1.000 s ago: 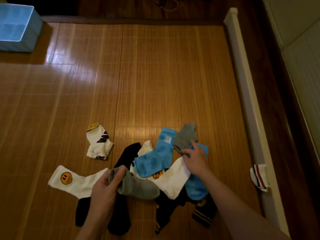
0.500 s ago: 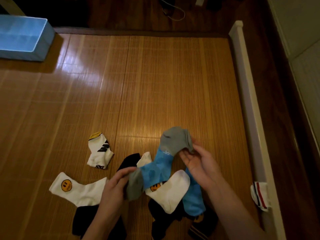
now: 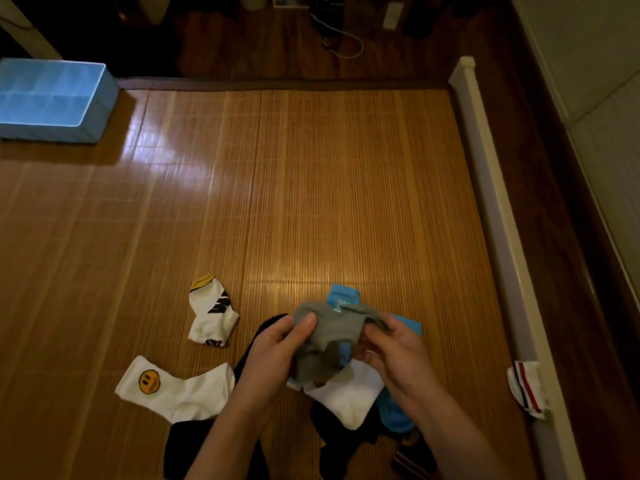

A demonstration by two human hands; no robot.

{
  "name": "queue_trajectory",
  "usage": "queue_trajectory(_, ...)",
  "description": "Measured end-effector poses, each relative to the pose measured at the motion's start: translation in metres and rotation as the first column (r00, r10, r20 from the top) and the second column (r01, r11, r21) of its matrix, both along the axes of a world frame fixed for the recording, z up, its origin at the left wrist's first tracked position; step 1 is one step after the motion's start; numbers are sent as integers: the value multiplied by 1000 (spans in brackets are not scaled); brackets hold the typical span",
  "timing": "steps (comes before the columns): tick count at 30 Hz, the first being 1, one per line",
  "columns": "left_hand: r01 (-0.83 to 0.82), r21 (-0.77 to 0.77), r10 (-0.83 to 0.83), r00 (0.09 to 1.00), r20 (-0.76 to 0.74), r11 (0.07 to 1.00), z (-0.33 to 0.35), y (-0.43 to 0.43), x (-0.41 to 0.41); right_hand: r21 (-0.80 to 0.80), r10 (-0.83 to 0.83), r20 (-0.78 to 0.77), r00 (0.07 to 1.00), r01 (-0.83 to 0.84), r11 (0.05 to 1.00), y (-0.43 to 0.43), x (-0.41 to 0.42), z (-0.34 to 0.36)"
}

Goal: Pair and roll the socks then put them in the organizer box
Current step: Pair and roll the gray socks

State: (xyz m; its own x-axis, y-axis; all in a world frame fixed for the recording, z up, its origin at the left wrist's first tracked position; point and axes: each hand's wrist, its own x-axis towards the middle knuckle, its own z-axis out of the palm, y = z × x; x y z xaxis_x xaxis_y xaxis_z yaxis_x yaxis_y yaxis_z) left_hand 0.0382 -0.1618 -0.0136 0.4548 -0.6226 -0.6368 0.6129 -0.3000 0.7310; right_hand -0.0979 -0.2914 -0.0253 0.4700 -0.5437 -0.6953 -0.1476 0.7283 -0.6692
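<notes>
Two grey socks [image 3: 332,336] are bunched together above the sock pile, held between my left hand [image 3: 277,355] and my right hand [image 3: 398,355]. Under them lie blue socks [image 3: 343,297], a white sock [image 3: 346,396] and black socks [image 3: 187,452]. A white sock with a yellow smiley face [image 3: 173,388] lies to the left. A short white sock with a yellow toe and black marks [image 3: 213,315] lies further up. The blue organizer box [image 3: 52,98], divided into compartments, stands at the far left on the bamboo mat [image 3: 311,185].
A white bed rail [image 3: 498,220] runs along the mat's right edge, with a white sock with red and dark stripes [image 3: 528,388] hanging over it. A cable [image 3: 341,39] lies on the dark wooden floor beyond the mat. A wall is at the right.
My hands have come together, each carrying a grey sock, and the two grey socks now meet in one bunch. The camera has tilted up, showing more of the box.
</notes>
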Motion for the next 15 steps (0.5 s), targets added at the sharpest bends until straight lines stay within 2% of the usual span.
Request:
queue_trajectory(2,95,35,-99,986,138,995,3,8,4,-65,-92,-55,994,89,994,2,-4,-2)
queue_trajectory(3,111,65,-123,967,224,992,5,11,6,-23,-135,-15,991,134,991,3,-4,0)
queue_trajectory(6,158,92,-181,907,381,983,15,19,11,305,-227,183,957,165,938,12,-2,13)
queue_trajectory(8,226,60,-231,889,396,972,25,23,15,346,-177,227,958,91,934,20,1,21)
queue_trajectory(11,298,42,-291,877,383,954,38,32,22,185,-49,136,990,23,983,32,9,29)
queue_trajectory(13,321,34,-312,884,347,947,45,38,26,130,-123,40,992,117,985,35,14,32)
queue_trajectory(15,271,23,-264,912,315,962,49,43,30,193,-312,40,949,299,934,31,14,28)
